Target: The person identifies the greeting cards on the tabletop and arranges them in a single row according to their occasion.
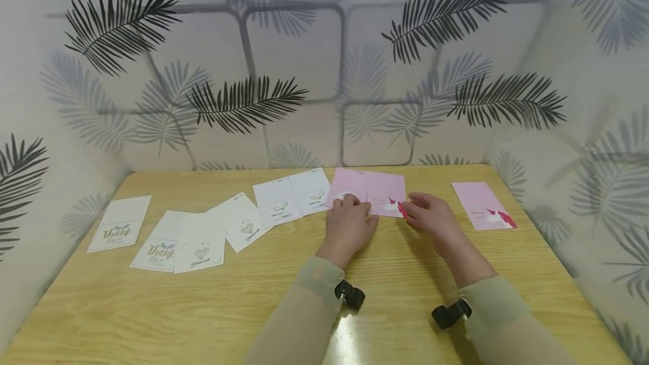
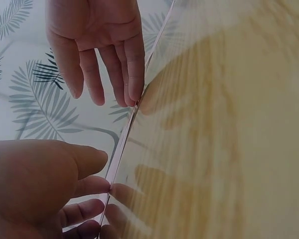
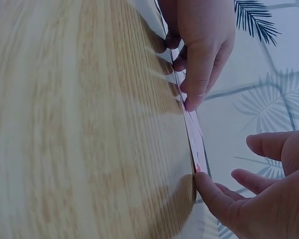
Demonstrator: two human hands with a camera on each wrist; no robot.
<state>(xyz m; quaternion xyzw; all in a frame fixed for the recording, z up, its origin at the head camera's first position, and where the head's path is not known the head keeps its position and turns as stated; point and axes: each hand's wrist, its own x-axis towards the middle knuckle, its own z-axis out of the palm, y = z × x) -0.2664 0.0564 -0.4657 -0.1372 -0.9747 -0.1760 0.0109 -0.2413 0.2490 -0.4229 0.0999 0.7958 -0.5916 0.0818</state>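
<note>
- In the head view, a pink card (image 1: pixel 350 178) lay on the wooden table (image 1: pixel 152 320), and a pink unicorn card (image 1: pixel 389 189) lay just beside it at three o'clock; whether their edges overlapped could not be told.
- The left hand (image 1: pixel 350 223) was at six o'clock from the pink card, with its fingertips on the card's near part, hiding some of the print. The fingers were loosely bent and rested there without a pinch.
- The right hand (image 1: pixel 432 216) was at four o'clock from the pink unicorn card. Its fingers touched the card's outer edge; in the right wrist view the thumb stood well apart from them, so nothing was gripped.
- At three o'clock from the right hand, well apart from the pair, lay a lone pink unicorn card (image 1: pixel 478 199).
- At ten o'clock from the left hand were two white winged cards (image 1: pixel 279 201), side by side, with "heart" lettering.
- Further off at nine o'clock lay two white diamond cards (image 1: pixel 200 241) and a "Thank" card (image 1: pixel 157 241) touching one of them.
- Beyond those, a separate "Thank" card (image 1: pixel 121 221) lay near the table's left edge.
- Beige sleeves (image 1: pixel 301 311) covered the forearms, with a black wrist device (image 1: pixel 351 294) at each cuff.
</note>
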